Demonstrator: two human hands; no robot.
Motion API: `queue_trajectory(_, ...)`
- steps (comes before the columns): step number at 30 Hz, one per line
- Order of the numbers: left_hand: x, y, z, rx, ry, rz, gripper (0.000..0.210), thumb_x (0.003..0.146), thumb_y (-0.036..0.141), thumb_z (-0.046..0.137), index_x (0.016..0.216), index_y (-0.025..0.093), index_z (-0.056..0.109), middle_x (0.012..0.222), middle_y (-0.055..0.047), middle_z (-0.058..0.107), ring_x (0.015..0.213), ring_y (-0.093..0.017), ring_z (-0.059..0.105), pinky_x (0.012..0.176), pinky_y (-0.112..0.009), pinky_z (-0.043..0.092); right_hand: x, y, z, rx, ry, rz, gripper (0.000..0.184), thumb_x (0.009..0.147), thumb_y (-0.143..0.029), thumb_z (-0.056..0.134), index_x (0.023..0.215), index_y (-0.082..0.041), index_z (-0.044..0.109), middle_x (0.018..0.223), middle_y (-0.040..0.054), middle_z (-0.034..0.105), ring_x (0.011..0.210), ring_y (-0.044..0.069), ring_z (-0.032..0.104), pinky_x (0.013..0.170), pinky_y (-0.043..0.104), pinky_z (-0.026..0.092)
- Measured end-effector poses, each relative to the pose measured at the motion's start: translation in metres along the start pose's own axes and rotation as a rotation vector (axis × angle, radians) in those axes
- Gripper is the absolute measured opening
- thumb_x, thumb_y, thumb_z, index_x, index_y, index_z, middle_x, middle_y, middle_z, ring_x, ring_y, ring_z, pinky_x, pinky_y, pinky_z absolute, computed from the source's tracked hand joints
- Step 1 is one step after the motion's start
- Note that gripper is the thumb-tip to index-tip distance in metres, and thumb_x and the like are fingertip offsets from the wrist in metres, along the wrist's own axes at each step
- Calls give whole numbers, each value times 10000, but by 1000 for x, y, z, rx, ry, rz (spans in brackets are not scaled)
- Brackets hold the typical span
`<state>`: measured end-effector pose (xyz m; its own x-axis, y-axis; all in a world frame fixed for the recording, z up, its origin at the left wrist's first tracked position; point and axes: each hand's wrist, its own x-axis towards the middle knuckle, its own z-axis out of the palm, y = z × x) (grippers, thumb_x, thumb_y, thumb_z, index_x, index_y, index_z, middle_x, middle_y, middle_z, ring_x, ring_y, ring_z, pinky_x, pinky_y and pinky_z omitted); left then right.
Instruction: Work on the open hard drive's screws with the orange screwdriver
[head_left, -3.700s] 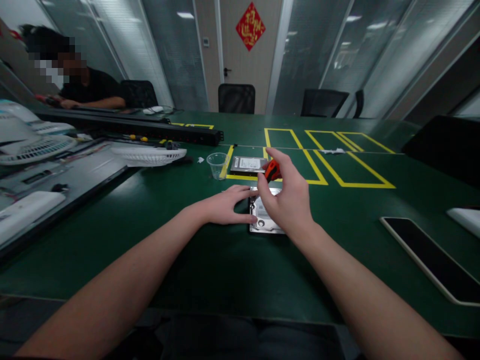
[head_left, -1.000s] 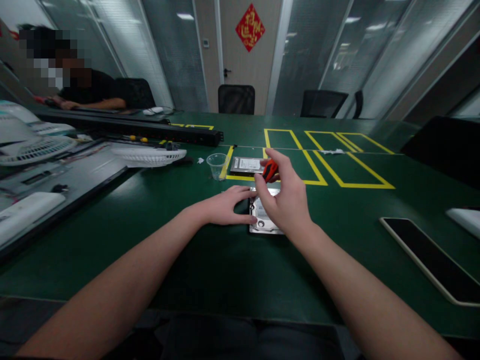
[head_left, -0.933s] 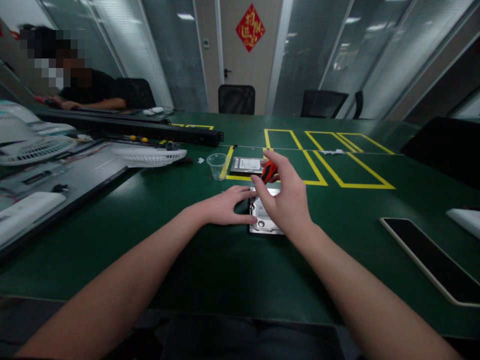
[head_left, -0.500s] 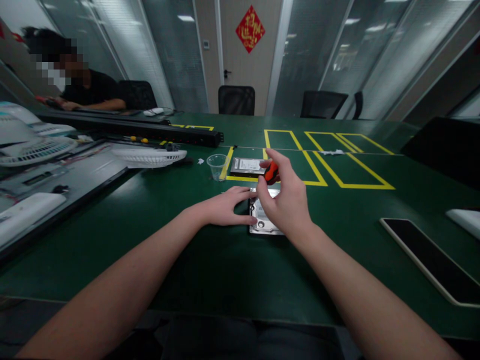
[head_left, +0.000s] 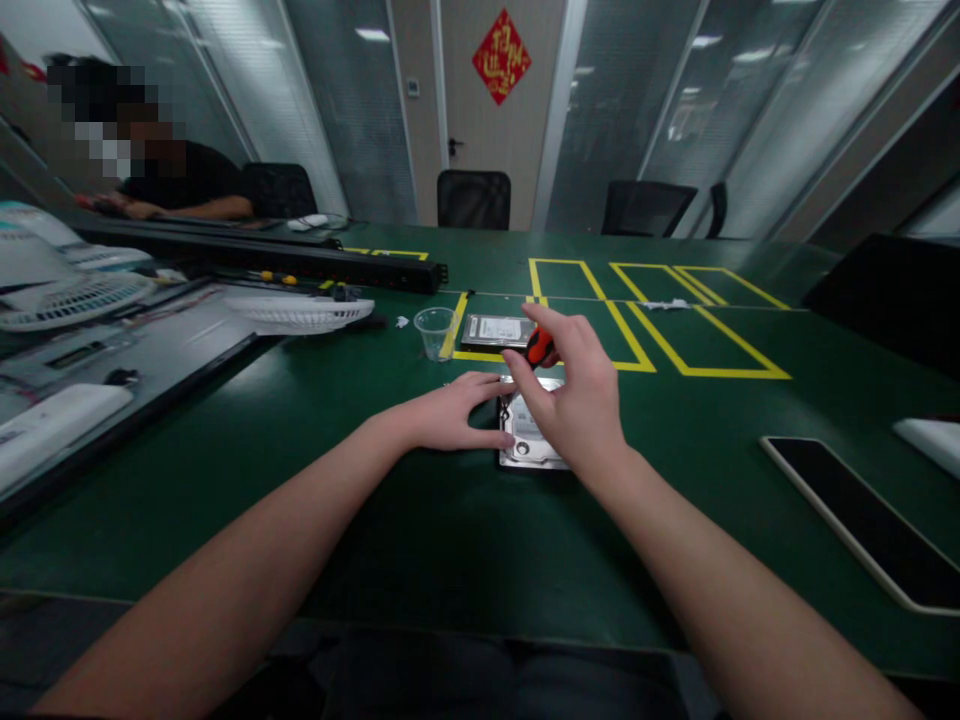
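Observation:
A silver hard drive (head_left: pixel 531 425) lies flat on the green table in front of me. My left hand (head_left: pixel 461 412) holds it at the left edge, its thumb and fingers spread along that side. Over the drive's right part is my right hand (head_left: pixel 574 385), curled around a red and black screwdriver (head_left: pixel 538 346). The thumb and index finger stand apart near the handle. The screwdriver's tip cannot be made out, and the right hand covers part of the drive. Just behind, a second hard drive (head_left: pixel 495 330) sits inside a yellow tape outline.
A clear plastic cup (head_left: pixel 435 335) stands left of the second drive. White fan parts (head_left: pixel 296 315) and a long black bar (head_left: pixel 262 258) occupy the left side. At right lies a phone (head_left: pixel 862 520). Across the table sits another person (head_left: pixel 187 180).
The right thumb and index finger have shifted slightly left around the screwdriver, and its handle has turned or tilted a little. My left hand and the drive look unmoved.

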<state>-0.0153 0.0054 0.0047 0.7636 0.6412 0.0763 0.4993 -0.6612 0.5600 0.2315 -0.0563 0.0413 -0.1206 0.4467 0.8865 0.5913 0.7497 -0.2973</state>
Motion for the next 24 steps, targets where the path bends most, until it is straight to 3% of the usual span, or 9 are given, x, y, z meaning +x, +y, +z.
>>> queue_trajectory(4,0,-2,-1,0,-3,19,1056,1095,901,888,1944,341,604,2061,-174,535,1937,-510,467,1591,-771,404,0,-3,-1,3,-15,30,520,1218,-252,718,1734,-310,739,1406,110,905,1127,307,856,1030,518,786)
queue_trajectory(9,0,-1,-1,-5,-8,1,1059,1088,912,894,1938,344,617,2052,-180,540,1923,-514,483,1584,-761,416,-1,-4,0,46,-25,42,534,1213,-200,634,1737,-293,690,1603,142,889,1295,320,901,1167,558,785)
queue_trajectory(18,1,-2,0,-7,4,32,1018,1094,884,897,1916,341,641,2032,-189,569,1903,-525,504,1565,-776,433,0,-3,0,26,-28,46,425,1200,-300,739,1624,-310,704,1500,131,902,1296,345,899,1153,585,794)
queue_trajectory(24,0,-3,0,-1,-3,31,1038,1111,870,890,1953,339,595,2056,-188,537,1912,-521,491,1566,-788,427,1,-2,0,-8,1,24,416,1185,-257,754,1599,-291,759,1434,134,908,1282,348,897,1102,553,804)
